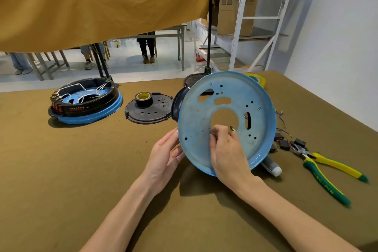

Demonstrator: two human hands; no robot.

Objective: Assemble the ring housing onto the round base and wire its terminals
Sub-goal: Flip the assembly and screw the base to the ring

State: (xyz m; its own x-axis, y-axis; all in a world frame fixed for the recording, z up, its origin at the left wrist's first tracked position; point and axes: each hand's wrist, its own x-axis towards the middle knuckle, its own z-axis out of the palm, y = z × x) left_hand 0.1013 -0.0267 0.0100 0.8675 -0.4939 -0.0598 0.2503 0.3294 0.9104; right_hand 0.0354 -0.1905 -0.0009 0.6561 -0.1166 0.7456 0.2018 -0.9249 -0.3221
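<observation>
The counter (61, 170) is draped in olive-brown cloth, and the round base (241, 96), a blue perforated disc, stands tilted on its edge with its flat underside facing the person. The black ring housing (177, 106) sits behind it, showing only as a dark curve past the disc's left rim, just above the left hand's grip.

The left hand (165, 155) steadies that rim with fingers spread and nearly straight, pressing rather than clasping. The right hand (225, 147) lies across the disc's lower face, its fingertips pinching a small screw (212, 133) against the blue surface; I judge it is being started into a hole there. A thin metal tip (232, 128) pokes out just beyond its knuckles, too small to name.

To do this well, the screw should go in square and turn freely by finger before any tool, while the left hand keeps the housing's boss lined up behind.

Right of the pinching grip lie green-and-yellow pliers (327, 178); far left sits a finished unit (86, 101).
</observation>
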